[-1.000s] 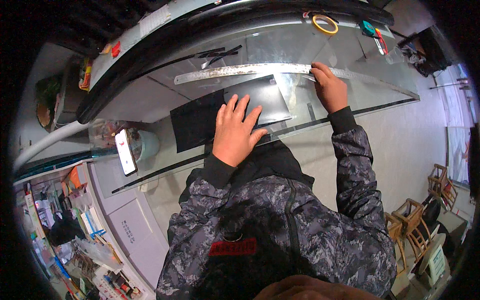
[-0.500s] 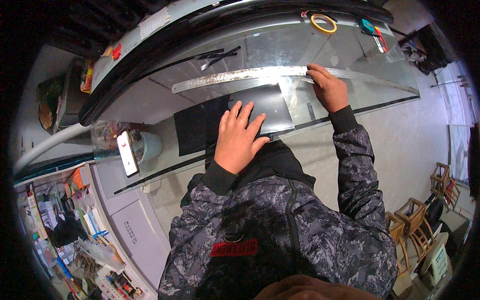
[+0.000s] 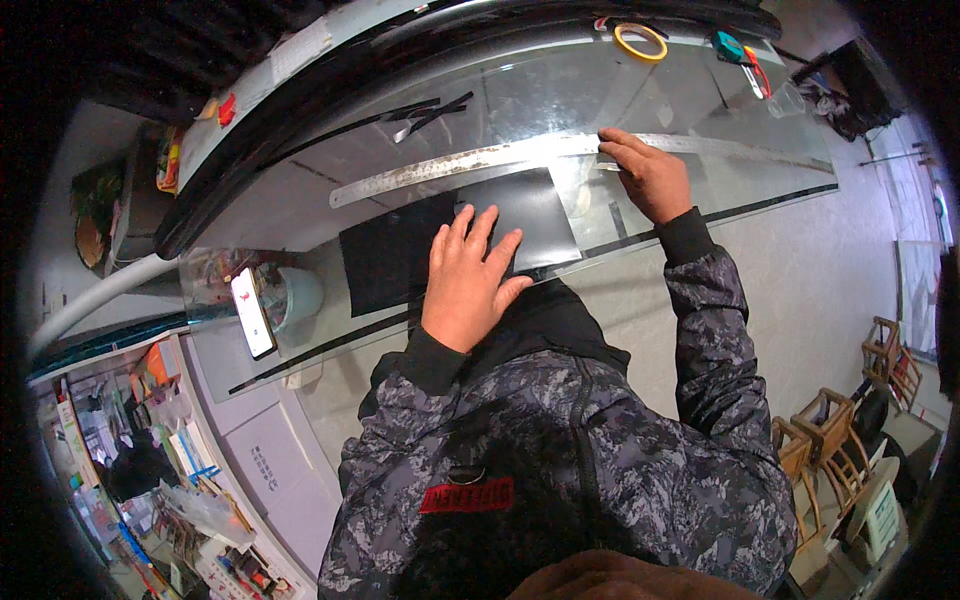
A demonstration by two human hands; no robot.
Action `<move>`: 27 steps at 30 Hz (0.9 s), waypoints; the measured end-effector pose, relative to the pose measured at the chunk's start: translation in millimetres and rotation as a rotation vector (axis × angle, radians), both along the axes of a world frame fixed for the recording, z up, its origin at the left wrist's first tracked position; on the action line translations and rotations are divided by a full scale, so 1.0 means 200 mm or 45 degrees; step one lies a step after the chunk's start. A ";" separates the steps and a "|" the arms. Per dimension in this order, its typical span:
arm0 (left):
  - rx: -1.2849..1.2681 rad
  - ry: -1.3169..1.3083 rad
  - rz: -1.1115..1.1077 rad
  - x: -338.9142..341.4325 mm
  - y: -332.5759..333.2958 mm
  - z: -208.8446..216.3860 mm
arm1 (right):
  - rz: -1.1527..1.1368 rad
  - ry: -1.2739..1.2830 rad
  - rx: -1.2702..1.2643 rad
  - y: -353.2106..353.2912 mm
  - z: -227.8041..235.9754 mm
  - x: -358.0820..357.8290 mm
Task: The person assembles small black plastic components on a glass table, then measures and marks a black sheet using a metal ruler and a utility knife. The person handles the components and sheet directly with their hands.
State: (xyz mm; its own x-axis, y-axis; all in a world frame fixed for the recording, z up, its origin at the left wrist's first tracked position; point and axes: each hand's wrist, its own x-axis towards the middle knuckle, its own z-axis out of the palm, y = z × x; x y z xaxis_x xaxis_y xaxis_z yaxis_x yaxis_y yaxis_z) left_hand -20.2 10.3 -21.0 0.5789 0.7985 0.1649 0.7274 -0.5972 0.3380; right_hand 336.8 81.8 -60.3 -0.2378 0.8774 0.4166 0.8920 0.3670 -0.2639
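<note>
Centre of frame, on the glass sheet [image 3: 700,190]: one dark film [image 3: 400,250] rectangle, lying flat, its upper edge just below a long steel ruler [image 3: 450,165] that runs from left of centre toward upper right. Left hand [image 3: 468,280] spread flat, palm down, fingers open, pressing the film's lower right part; it grasps nothing. Right hand [image 3: 650,178] at the ruler's right stretch, fingertips bent onto the steel; whether it also pinches a blade or only pins the ruler, cannot tell. Step in hand, as I judge it: lining the ruler along the film's top edge while the film is kept from sliding. Next move likely calls for the ruler firmly pinned and parallel to the edge, film kept flat, before any marking or cutting along it. Counts: film one, ruler one, glass sheet one. Farther out: one yellow tape ring [image 3: 640,41] at top, one tape measure [image 3: 730,46] beside it, one phone [image 3: 252,312] with lit screen at left, two or so dark strips [image 3: 430,108] at upper centre. Wooden chairs [image 3: 830,430] lower right, at least three.
</note>
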 end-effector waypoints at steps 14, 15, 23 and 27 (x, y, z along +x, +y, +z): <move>-0.010 0.016 -0.034 0.07 0.01 0.01 | 0.005 -0.020 0.012 0.01 -0.01 0.00; 0.003 0.005 -0.025 0.07 0.02 0.01 | -0.005 -0.031 0.009 0.01 -0.01 0.00; 0.094 0.041 0.125 -0.04 0.15 0.01 | -0.008 -0.018 0.034 0.02 -0.02 -0.01; 0.087 0.046 0.117 -0.07 0.17 0.03 | -0.004 -0.017 0.085 0.02 -0.03 -0.01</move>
